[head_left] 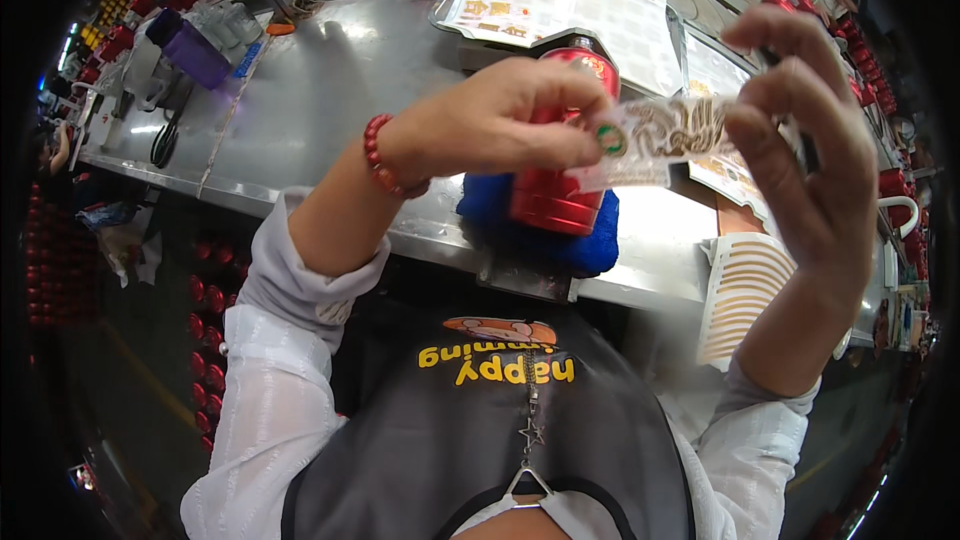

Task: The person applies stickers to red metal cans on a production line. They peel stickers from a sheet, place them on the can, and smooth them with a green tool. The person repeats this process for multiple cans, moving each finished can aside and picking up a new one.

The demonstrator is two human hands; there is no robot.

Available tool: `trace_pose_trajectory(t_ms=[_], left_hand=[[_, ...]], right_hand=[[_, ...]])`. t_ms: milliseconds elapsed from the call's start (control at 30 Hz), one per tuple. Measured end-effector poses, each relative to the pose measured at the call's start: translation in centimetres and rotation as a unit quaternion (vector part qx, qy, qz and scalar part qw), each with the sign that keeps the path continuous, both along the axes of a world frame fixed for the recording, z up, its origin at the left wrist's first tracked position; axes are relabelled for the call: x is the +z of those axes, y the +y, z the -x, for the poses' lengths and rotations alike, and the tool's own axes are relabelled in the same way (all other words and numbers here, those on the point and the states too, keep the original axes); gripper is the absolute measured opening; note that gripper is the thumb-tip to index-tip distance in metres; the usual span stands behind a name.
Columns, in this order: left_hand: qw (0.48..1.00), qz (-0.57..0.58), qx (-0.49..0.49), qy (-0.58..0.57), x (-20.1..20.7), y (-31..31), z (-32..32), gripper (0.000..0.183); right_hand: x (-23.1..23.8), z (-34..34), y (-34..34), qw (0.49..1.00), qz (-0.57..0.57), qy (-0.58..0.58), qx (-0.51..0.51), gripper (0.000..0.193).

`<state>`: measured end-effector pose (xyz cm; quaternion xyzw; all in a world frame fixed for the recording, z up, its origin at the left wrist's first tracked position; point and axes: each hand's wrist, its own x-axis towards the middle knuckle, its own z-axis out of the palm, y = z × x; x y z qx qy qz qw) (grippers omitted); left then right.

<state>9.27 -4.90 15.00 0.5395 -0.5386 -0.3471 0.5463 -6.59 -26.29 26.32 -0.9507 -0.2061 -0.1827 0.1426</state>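
Note:
A clear decal strip (pixel 683 132) with a gold-brown pattern and a green spot is stretched between my two hands. My left hand (pixel 510 118), with a red bead bracelet at its wrist, pinches the strip's left end. At the other end, my right hand (pixel 805 135) grips it between thumb and forefinger, its other fingers raised. Below the strip a shiny red metal bottle (pixel 562 195) lies on a folded blue cloth (pixel 600 248). The strip and my left fingers cover the bottle's middle. I cannot tell whether the strip touches it.
Behind the bottle, a white sheet of gold decals (pixel 560 2) rests on the metal table (pixel 330 70). A sheet with curved tan strips (pixel 745 285) overhangs the front edge at right. Far left are a purple bottle (pixel 188 50) and black scissors (pixel 165 138).

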Motion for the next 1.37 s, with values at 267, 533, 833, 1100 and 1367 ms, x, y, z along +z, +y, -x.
trace_pose_trajectory(t_ms=[267, 533, 833, 1100, 1367], left_hand=[[0.982, -0.131, 0.086, 0.104, -3.4, 3.5, 1.4, 0.024], [0.979, -0.107, 0.148, 0.088, -5.3, 3.5, 1.4, 0.021], [0.982, -0.104, 0.158, 0.025, -5.4, 3.5, 1.3, 0.022], [0.977, -0.113, 0.177, -0.019, -5.1, 3.2, 1.3, 0.023], [0.975, -0.124, 0.175, -0.064, -4.4, 3.2, 1.6, 0.024]], right_hand=[[-14.5, 3.7, 1.2, 0.930, -0.331, 0.053, -0.148, 0.018], [-17.8, 3.6, 1.1, 0.906, -0.374, 0.061, -0.188, 0.020], [-18.8, 3.2, 1.1, 0.901, -0.383, 0.075, -0.187, 0.023], [-19.5, 3.0, 0.9, 0.904, -0.379, 0.077, -0.181, 0.023], [-19.5, 3.0, 0.9, 0.906, -0.372, 0.084, -0.182, 0.023]])
